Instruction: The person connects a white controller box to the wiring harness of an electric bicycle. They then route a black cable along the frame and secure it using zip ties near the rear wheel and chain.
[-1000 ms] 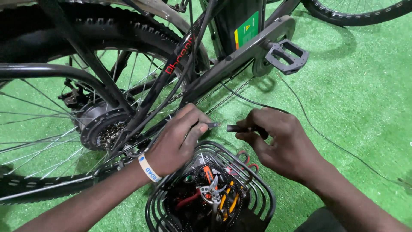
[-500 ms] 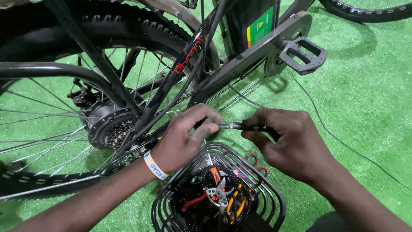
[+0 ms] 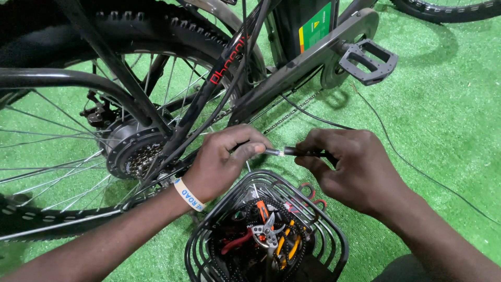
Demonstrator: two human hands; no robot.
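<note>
Left hand [image 3: 224,164] curled, fingertips pinched on one cable end [image 3: 263,151]. Right hand [image 3: 349,167] closed around black plug [image 3: 302,152], ends pressed together between hands. Joint held just above wire basket [image 3: 334,235] rim, below bicycle frame [image 3: 292,73]. Open green turf [image 3: 443,120] seen right of hands.

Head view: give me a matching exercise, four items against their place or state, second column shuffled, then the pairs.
Column one:
1. left hand
2. right hand
3. wire basket
4. pedal

Column two:
A. on the green turf below the hands, full of tools
B. pinches the silver-tipped cable end, wristband on the wrist
C. up on the crank, right of the frame
D. grips the black connector body

Pairs: 1-B, 2-D, 3-A, 4-C
</note>
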